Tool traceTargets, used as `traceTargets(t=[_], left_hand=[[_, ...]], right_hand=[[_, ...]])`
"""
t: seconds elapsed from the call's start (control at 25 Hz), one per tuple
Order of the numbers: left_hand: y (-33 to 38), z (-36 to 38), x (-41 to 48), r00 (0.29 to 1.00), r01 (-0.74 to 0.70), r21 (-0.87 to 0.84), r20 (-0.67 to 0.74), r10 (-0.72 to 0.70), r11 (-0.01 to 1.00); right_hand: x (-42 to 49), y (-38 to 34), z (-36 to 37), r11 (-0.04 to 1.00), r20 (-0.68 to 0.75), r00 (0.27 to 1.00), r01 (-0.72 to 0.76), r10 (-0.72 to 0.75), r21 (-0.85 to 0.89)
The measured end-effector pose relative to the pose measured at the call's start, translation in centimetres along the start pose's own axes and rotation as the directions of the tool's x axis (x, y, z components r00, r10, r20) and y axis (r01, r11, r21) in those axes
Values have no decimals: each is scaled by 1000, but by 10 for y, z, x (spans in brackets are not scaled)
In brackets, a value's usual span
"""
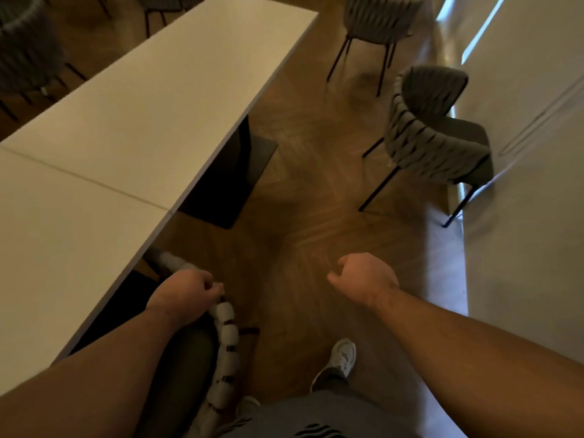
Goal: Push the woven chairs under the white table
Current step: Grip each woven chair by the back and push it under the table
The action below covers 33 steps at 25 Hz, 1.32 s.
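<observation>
The long white table (132, 121) runs from the lower left to the top centre. A woven chair (226, 330) stands right below me, its seat partly under the table's edge, and my left hand (183, 294) grips the top of its woven backrest. My right hand (363, 278) hangs over the wooden floor with its fingers loosely curled and nothing in it. A second grey woven chair (433, 134) stands away from the table by the right wall. A third woven chair (376, 20) stands farther back at the top.
The table's dark pedestal base (230, 178) sits on the floor under the top. More woven chairs (28, 52) stand on the table's far side at the upper left. A pale wall (531, 184) closes the right side. My shoe (341, 358) is on the herringbone floor.
</observation>
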State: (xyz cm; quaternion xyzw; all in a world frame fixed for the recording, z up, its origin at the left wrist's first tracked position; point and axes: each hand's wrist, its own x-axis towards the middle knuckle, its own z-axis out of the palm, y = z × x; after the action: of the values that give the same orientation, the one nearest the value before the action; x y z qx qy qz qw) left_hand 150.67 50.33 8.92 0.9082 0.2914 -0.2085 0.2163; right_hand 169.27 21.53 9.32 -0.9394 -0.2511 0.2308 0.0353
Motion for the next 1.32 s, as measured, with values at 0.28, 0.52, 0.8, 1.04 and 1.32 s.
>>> traceTargets(t=[0.28, 0.52, 0.8, 1.04, 1.32], left_hand=[[125, -15, 78, 986, -162, 47, 32, 161, 986], [221, -34, 142, 957, -290, 49, -9, 291, 956], [275, -71, 258, 932, -341, 261, -32, 361, 903], [312, -136, 382, 877, -457, 328, 13, 479, 827], [355, -217, 498, 831, -539, 406, 116, 543, 738]], right_hand=[[49, 119, -51, 990, -182, 979, -71, 93, 121], [91, 194, -84, 973, -334, 931, -77, 148, 218], [176, 214, -113, 956, -323, 922, -128, 213, 263], [274, 213, -169, 912, -342, 871, -237, 352, 336], [349, 220, -211, 833, -376, 783, -306, 495, 460]])
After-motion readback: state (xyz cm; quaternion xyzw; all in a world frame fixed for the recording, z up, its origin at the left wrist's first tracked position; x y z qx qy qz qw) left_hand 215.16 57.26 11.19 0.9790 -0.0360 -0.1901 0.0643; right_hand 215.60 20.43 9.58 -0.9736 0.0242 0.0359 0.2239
